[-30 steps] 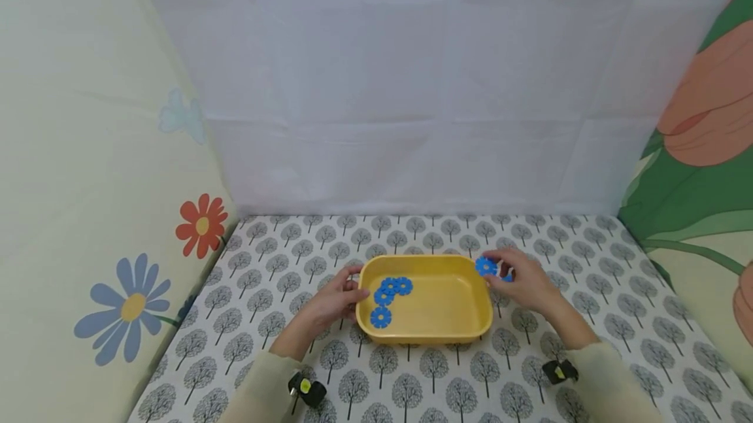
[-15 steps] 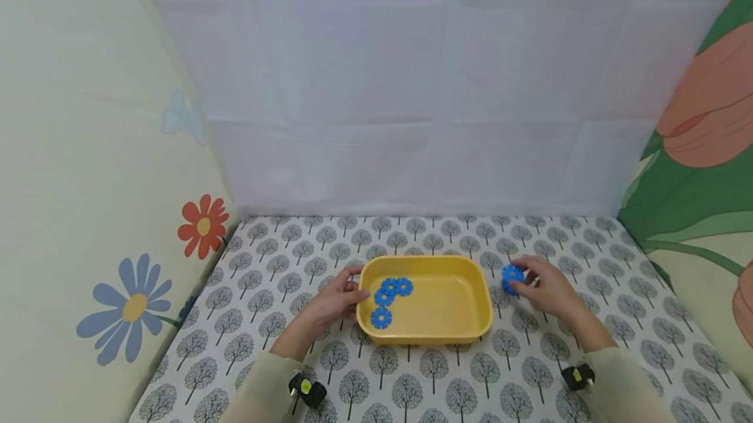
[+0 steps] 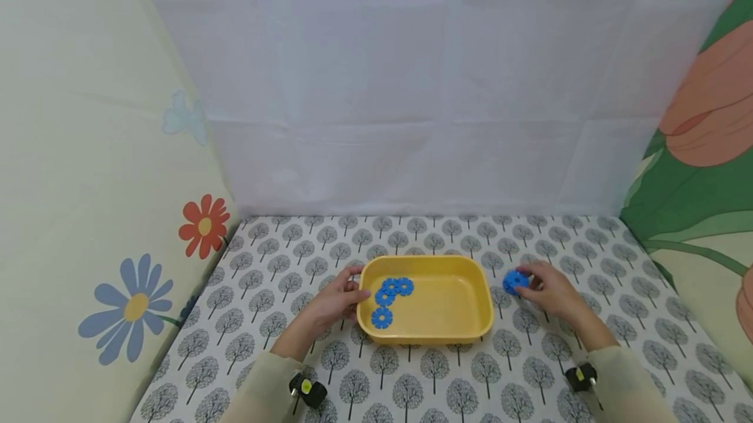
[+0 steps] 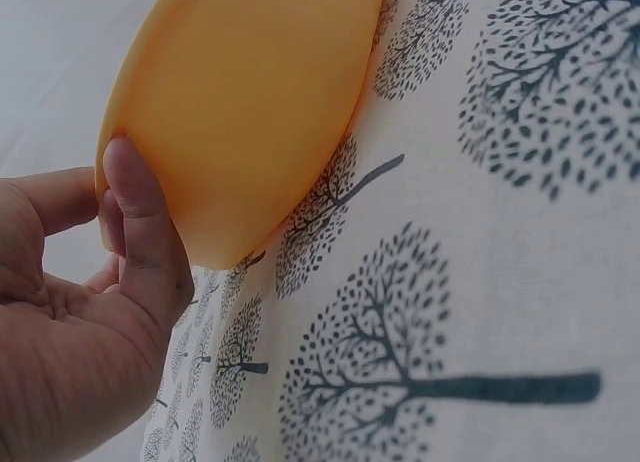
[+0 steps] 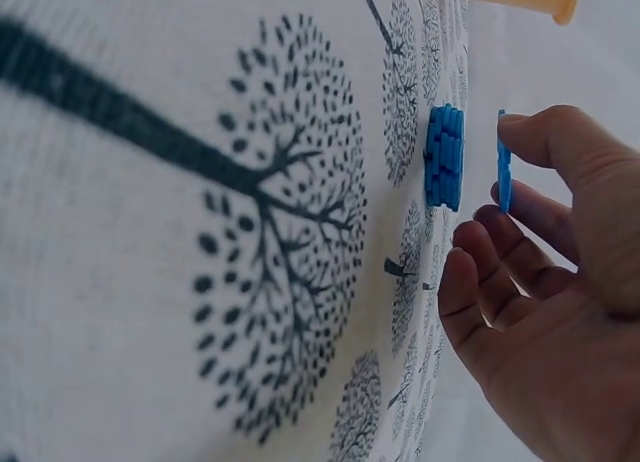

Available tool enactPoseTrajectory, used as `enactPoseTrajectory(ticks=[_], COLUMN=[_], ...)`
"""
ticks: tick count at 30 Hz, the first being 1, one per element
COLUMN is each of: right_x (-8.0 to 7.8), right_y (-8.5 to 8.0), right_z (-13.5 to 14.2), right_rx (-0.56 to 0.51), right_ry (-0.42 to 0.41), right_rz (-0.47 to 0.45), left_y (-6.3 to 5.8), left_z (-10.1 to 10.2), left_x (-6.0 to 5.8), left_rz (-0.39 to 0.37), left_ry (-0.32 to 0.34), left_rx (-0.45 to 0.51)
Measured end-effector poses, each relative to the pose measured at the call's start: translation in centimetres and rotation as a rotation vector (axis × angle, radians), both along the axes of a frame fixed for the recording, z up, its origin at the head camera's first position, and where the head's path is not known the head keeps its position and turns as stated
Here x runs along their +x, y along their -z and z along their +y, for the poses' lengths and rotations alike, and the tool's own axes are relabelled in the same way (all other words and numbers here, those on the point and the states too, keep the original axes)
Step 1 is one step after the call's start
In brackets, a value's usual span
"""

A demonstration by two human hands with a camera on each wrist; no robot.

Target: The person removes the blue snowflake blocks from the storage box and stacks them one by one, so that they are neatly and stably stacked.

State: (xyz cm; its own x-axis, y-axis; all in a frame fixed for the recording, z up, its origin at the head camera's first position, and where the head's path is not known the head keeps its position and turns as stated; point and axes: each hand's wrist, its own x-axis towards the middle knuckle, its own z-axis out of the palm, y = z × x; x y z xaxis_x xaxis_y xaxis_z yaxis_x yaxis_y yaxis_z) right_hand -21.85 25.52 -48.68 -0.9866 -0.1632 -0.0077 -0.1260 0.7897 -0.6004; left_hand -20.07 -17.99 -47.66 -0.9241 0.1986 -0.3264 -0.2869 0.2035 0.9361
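Note:
My left hand point(image 3: 334, 299) holds the left rim of a yellow plastic tray point(image 3: 441, 335), thumb inside and fingers outside, as the left wrist view also shows. Inside the tray's left part lie several blue flower-shaped discs point(image 3: 382, 318), some overlapping. Right of the tray, my right hand point(image 3: 551, 291) pinches one blue notched disc point(image 5: 504, 162) between thumb and finger. In the right wrist view that disc hangs just above a short stack of blue discs point(image 5: 445, 158), with a gap between. From the head view the held disc largely covers the stack.
A white cloth with dark tree prints point(image 3: 406, 390) covers the table. White sheeting point(image 3: 376, 83) rises behind it. Printed flower panels stand at the left point(image 3: 106, 168) and right point(image 3: 706, 214).
My right hand has moved right from the tray's right rim to above the stack, carrying the blue disc. The left hand and the tray have stayed in place.

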Motion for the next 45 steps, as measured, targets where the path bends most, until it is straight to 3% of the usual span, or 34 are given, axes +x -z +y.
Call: enactPoseTrajectory(ticks=[5,17,45], right_x=[-0.14,-0.03,-0.6], right_y=[0.36,0.55,0.69], right_z=[0.14,0.39,0.17], right_rx=[0.009,0.015,0.062], right_ry=[0.005,-0.032,0.007], right_rz=[-0.034,-0.012,-0.087], left_y=[-0.04,0.15,-0.23], left_z=[-0.01,-0.13,0.01], left_x=[0.05,0.09,0.13], left_rz=[-0.001,0.002,-0.009], left_ry=[0.0,0.003,0.002], left_rx=[0.003,0.01,0.01])
